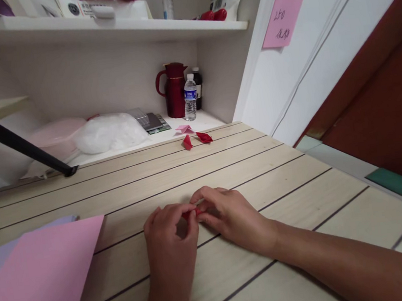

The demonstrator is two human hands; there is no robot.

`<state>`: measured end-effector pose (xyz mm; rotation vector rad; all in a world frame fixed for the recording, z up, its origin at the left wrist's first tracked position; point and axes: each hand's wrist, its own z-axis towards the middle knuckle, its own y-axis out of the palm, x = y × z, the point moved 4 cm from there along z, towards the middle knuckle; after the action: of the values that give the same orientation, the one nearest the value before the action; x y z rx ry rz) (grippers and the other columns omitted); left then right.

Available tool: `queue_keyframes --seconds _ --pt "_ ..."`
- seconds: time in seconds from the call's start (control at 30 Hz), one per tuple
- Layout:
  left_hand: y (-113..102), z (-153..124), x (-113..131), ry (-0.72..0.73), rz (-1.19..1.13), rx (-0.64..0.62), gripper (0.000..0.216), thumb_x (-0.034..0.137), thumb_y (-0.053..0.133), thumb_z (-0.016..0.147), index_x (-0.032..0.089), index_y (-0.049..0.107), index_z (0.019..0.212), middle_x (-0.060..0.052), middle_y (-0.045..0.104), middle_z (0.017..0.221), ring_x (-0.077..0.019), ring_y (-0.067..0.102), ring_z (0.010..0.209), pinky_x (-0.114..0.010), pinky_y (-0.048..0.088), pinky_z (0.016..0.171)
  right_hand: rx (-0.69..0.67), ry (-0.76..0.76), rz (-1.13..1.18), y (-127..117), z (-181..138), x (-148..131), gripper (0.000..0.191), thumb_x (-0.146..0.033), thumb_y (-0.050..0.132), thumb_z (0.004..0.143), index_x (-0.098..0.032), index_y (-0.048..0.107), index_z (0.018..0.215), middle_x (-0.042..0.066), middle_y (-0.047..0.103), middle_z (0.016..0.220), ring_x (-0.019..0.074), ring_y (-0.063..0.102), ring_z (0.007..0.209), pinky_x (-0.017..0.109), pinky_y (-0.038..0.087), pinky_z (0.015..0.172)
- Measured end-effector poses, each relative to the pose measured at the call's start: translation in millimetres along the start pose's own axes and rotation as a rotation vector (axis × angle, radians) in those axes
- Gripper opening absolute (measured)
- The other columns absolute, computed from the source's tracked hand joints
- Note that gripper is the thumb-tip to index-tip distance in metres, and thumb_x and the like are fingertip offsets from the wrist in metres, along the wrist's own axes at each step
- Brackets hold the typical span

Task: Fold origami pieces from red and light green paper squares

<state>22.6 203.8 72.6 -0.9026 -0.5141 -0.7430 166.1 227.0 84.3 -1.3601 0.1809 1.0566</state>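
Note:
Both hands meet over the middle of the wooden table (263,182). Between the fingertips is a small piece of red folded paper (198,211), mostly covered by the fingers. My left hand (170,230) pinches it from the left with thumb and forefinger. From the right, my right hand (228,213) pinches the same piece. Farther back on the table lie two red folded paper pieces, one upright (187,142) and one flatter (204,137). Behind them rests a pink folded paper piece (184,129).
Pink paper sheets (52,281) lie at the left over pale purple ones (1,255). A black metal leg (28,147) meets the table's back left. On the lower shelf stand a red jug (176,92), a water bottle (190,100) and a white plastic bag (111,132).

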Motion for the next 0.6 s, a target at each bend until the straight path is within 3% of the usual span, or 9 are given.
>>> queue_keyframes --seconds 0.33,0.6 --pt "-2.1 -1.6 0.5 -0.053 0.056 0.057 0.011 0.016 0.059 0.075 0.025 0.065 0.072 0.005 0.071 0.07 -0.0181 0.067 0.068 -0.044 0.048 0.083 -0.023 0.016 0.112 2.5 1.3 -2.0 0.027 -0.004 0.059 0.085 -0.027 0.057 0.1 -0.005 0.075 0.085 0.0139 0.07 0.081 0.023 0.047 0.071" --pt "-1.3 -3.4 -5.2 -0.154 0.021 0.039 0.009 0.021 0.06 0.076 0.025 0.067 0.072 0.004 0.072 0.067 -0.0174 0.067 0.062 -0.034 0.05 0.067 -0.023 0.028 0.245 6.1 3.0 2.7 0.023 -0.007 0.06 0.086 -0.026 0.059 0.1 -0.003 0.076 0.086 0.0143 0.072 0.078 0.024 0.051 0.07"
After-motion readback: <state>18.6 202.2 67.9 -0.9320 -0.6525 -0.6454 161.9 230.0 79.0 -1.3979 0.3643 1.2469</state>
